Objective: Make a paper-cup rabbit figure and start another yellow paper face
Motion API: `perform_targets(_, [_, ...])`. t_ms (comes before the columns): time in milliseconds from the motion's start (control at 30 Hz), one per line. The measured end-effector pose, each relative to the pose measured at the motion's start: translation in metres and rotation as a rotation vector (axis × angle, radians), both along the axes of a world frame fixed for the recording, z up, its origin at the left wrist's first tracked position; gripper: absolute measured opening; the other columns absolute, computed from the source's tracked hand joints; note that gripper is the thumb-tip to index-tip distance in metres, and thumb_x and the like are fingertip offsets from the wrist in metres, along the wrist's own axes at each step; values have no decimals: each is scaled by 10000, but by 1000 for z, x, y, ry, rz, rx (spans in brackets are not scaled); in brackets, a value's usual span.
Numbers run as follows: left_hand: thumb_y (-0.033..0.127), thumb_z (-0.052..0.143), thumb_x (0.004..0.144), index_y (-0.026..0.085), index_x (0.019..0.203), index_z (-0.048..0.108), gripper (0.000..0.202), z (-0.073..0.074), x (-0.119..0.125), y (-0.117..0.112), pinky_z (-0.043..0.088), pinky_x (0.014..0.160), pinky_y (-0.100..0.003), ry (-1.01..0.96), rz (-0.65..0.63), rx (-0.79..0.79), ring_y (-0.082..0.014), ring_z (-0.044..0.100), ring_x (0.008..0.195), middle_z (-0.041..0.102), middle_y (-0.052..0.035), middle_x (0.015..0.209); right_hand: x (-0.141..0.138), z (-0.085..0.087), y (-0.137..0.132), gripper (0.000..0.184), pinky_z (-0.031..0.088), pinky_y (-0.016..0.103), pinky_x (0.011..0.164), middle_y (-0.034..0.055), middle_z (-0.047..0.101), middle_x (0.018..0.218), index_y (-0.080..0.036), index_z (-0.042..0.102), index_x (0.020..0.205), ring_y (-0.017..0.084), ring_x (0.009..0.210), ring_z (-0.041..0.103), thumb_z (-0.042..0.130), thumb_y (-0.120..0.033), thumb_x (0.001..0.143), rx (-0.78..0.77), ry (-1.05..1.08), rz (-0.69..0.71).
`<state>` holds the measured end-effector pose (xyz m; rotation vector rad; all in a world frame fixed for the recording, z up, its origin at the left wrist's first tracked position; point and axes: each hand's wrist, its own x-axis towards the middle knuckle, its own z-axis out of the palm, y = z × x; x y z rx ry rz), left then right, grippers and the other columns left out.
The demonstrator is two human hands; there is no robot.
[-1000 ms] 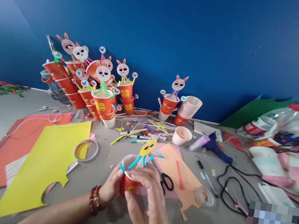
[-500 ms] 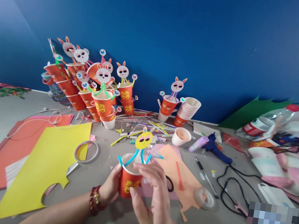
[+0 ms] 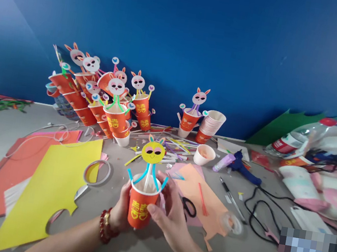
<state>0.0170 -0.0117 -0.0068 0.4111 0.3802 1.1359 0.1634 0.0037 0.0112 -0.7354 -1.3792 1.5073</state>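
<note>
A red paper cup [image 3: 139, 211] with gold characters is held upright between my two hands, low in the middle of the view. From inside it rises a white stick topped by a round yellow paper face [image 3: 153, 153] with small ears, dark eyes and a smile. Blue pipe cleaners [image 3: 157, 182] bend out over the cup's rim on both sides. My left hand [image 3: 121, 210], with a red bead bracelet [image 3: 105, 223] at the wrist, wraps the cup's left side, its fingers partly hidden behind. My right hand [image 3: 172, 212] grips the right side, thumb on the front.
Several finished cup figures [image 3: 115, 119] stand at the back left, and one [image 3: 190, 121] beside a cup stack [image 3: 209, 128]. Yellow paper [image 3: 50, 184] and a tape roll [image 3: 97, 171] lie left. Right are orange paper [image 3: 196, 194], scissors [image 3: 190, 208], a glue gun [image 3: 243, 167] and black cable [image 3: 252, 205].
The cup has turned so that its yellow face and gold characters point toward me, and it has shifted slightly left. My right hand has closed from above the rim onto the cup's right side.
</note>
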Motion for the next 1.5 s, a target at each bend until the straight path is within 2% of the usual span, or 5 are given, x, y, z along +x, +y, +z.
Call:
perform_targets(267, [715, 529, 844, 52, 877, 770, 706, -3, -3, 2, 493, 685, -294, 41, -22, 10, -232, 682, 722, 760, -136, 792, 1, -5, 3, 603, 414, 512, 1121, 136, 565, 1423, -261, 487, 1399, 336, 1333, 518, 734, -411, 869, 92, -88, 3])
perform_targets(700, [627, 598, 858, 78, 1138, 728, 629, -17, -4, 0, 505, 905, -389, 24, 6, 9, -298, 725, 916, 773, -161, 1031, 9, -13, 2, 659, 403, 509, 1141, 129, 519, 1471, -243, 432, 1479, 346, 1421, 411, 647, -242, 857, 251, -255, -50])
perform_targets(1000, [589, 645, 851, 95, 1077, 752, 554, -21, -5, 0, 551, 839, -356, 56, 113, 61, -267, 732, 884, 783, -141, 989, 7, -15, 0, 681, 447, 482, 1105, 134, 498, 1487, -232, 405, 1489, 342, 1392, 452, 629, -237, 846, 276, -259, -54])
perform_targets(1300, [641, 662, 807, 116, 1023, 772, 578, -24, -4, 0, 537, 933, -455, 146, 154, -35, -300, 722, 894, 773, -136, 907, 4, -10, 2, 648, 387, 502, 1150, 122, 549, 1444, -226, 457, 1455, 346, 1377, 461, 642, -225, 834, 368, -329, -105])
perform_targets(1500, [666, 609, 835, 110, 1025, 781, 613, -21, -4, 5, 543, 909, -407, -22, 16, -32, -295, 734, 886, 786, -123, 869, 6, -7, 8, 685, 360, 546, 1162, 128, 505, 1496, -249, 396, 1510, 350, 1413, 428, 657, -282, 878, 274, -326, -41])
